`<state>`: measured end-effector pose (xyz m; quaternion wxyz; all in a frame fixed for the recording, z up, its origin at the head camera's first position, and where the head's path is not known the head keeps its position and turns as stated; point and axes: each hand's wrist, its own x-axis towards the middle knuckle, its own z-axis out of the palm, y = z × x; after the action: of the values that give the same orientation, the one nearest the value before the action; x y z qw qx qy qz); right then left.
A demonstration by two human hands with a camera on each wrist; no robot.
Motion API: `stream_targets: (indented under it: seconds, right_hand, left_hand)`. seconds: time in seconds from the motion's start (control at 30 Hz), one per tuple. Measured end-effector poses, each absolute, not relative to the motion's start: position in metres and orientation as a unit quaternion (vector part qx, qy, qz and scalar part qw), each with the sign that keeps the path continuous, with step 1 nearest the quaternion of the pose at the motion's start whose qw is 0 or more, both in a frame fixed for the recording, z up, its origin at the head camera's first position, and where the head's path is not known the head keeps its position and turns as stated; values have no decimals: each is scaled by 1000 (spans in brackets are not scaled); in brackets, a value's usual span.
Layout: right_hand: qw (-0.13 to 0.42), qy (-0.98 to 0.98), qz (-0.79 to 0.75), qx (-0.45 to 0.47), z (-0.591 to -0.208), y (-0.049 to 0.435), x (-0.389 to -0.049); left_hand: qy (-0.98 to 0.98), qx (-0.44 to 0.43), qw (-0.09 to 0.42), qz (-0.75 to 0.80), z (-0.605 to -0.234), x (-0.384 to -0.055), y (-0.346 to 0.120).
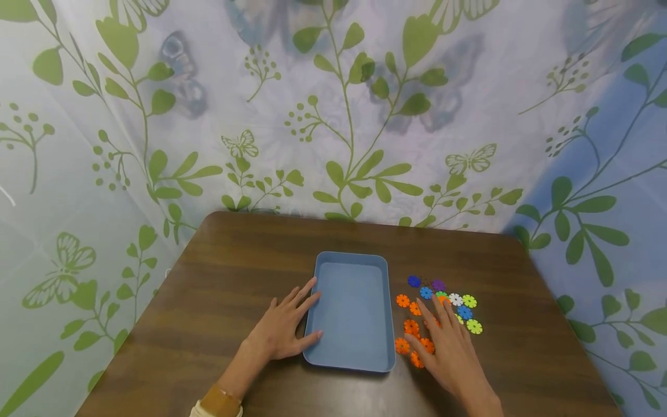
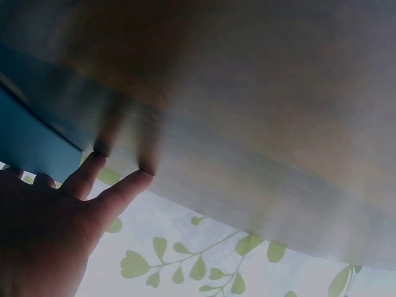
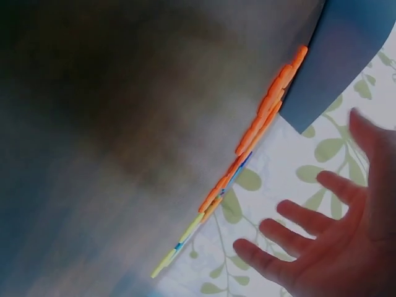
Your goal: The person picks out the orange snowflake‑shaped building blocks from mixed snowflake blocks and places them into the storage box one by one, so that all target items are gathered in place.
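A shallow blue-grey tray [image 1: 348, 315] lies on the table with nothing in it. My left hand [image 1: 283, 325] rests at its left side, fingers spread, thumb and fingertips at the rim. In the left wrist view two fingertips of the left hand [image 2: 55, 216] touch the dark tabletop. To the tray's right lie several flat notched plastic discs: orange discs [image 1: 411, 327], yellow-green discs [image 1: 474, 326], and blue, purple and white ones. Over them hovers my right hand [image 1: 452, 347], fingers spread and holding nothing, hiding some discs. The right wrist view shows this right hand [image 3: 334, 241] apart from the discs [image 3: 266, 117].
The brown wooden table [image 1: 250, 255] has rounded far corners. Behind it and at both sides hangs a pale curtain [image 1: 292, 156] printed with green leaves and butterflies. A tan band [image 1: 221, 399] circles the left wrist.
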<state>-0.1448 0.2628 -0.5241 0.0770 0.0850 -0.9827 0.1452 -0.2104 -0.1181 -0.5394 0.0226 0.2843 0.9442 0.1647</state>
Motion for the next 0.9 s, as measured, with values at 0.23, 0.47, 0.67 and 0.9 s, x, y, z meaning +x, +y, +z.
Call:
stream_targets:
  seconds: [0.23, 0.47, 0.67, 0.9]
  right_hand:
    - [95, -981, 132, 108, -522, 268, -147]
    - [25, -982, 157, 104, -521, 268, -146]
    - [-20, -982, 167, 92, -521, 267, -146]
    - [-65, -977, 192, 70, -520, 266, -150]
  left_hand:
    - [944, 283, 21, 170, -540, -210, -118]
    - [943, 283, 24, 172, -541, -210, -117]
    - [944, 282, 29, 170, -541, -209, -117]
    - [943, 285, 22, 168, -540, -210, -118]
